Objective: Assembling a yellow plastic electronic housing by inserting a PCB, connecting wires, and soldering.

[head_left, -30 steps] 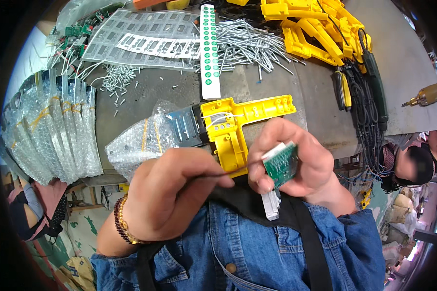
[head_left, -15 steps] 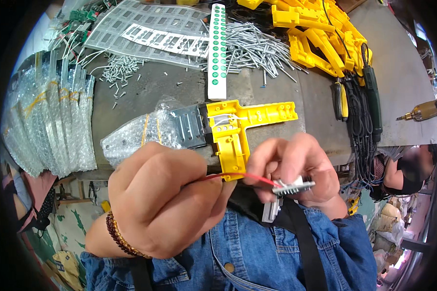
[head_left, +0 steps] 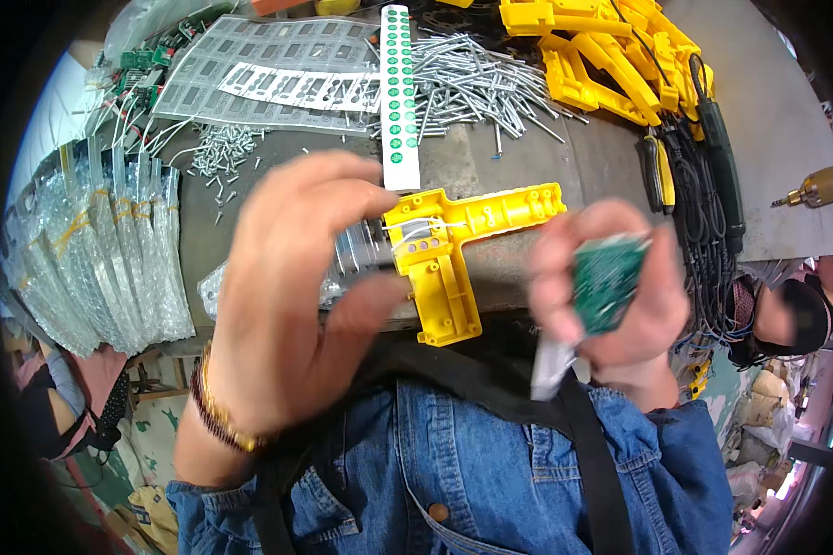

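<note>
A green circuit board (head_left: 609, 285), smeared by motion, is held in my right hand (head_left: 652, 324), to the right of a yellow plastic housing half (head_left: 446, 268). A blurred whitish piece (head_left: 553, 368) hangs below that hand. My left hand (head_left: 305, 277) has thumb and fingers spread and holds nothing visible; its tips are at the housing's left edge. The housing lies with its inside up, white wires (head_left: 421, 231) running in it. From its left side sticks out a dark ribbed part (head_left: 356, 252) with bubble wrap, mostly hidden behind my left hand.
Bubble-wrapped packs (head_left: 93, 250) stand at the left. Behind lie small screws (head_left: 227, 153), long screws (head_left: 481, 83), a label sheet (head_left: 273, 65) and a white strip with green dots (head_left: 399, 102). Yellow housings (head_left: 611, 65), a yellow-black tool (head_left: 659, 171) and a screwdriver (head_left: 814, 190) lie right.
My left hand has let go of the red wire, opened and moved up to the housing. My right hand has moved right and turned the board, so its green face shows.
</note>
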The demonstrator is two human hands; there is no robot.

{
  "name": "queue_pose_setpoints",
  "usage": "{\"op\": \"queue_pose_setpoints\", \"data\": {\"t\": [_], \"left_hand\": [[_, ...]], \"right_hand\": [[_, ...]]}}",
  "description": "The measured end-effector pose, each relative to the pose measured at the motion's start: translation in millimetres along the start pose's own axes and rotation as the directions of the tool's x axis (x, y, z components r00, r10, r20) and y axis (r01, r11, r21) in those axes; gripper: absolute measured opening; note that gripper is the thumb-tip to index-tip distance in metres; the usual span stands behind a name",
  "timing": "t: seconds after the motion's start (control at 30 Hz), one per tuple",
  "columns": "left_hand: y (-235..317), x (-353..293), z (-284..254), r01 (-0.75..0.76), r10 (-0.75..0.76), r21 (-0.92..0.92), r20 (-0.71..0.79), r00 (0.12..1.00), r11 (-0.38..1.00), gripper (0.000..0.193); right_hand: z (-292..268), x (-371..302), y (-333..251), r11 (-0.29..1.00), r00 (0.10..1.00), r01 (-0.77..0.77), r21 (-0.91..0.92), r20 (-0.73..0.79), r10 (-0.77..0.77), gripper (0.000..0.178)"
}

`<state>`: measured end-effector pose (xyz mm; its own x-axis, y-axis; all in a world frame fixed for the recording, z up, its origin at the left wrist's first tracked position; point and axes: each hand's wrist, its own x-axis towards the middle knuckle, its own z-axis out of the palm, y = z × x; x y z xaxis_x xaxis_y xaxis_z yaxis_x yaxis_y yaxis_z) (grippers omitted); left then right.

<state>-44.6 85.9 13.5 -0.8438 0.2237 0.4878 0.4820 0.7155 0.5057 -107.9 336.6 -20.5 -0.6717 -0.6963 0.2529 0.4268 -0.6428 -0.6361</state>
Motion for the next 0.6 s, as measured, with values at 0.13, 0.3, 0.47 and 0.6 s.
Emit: {"op": "queue_pose_setpoints", "data": {"t": [0.13,0.3,0.47,0.6], "left_hand": [[-4,0,35,-0.047,-0.007,0.368,0.143,0.990,0.929,0.028],[-14,-4,58,-0.003,-0.038,0.371,0.103,0.994,0.929,0.023],[-27,-4,55,0.065,-0.084,0.141,0.134,0.987,0.988,0.017],[-17,2,38,0.013,-0.051,0.151,0.251,0.967,0.988,0.028]], "right_hand": [[-10,-8,-26,0.974,0.959,0.219,0.052,-0.198,-0.205,0.060],[-21,-24,-30,0.972,0.959,0.234,0.032,-0.173,-0.225,0.059],[-29,-31,-24,0.979,0.961,0.189,0.080,-0.221,-0.168,0.059],[-32,-35,-23,0.990,0.965,0.132,0.049,-0.237,-0.117,0.060]]}}
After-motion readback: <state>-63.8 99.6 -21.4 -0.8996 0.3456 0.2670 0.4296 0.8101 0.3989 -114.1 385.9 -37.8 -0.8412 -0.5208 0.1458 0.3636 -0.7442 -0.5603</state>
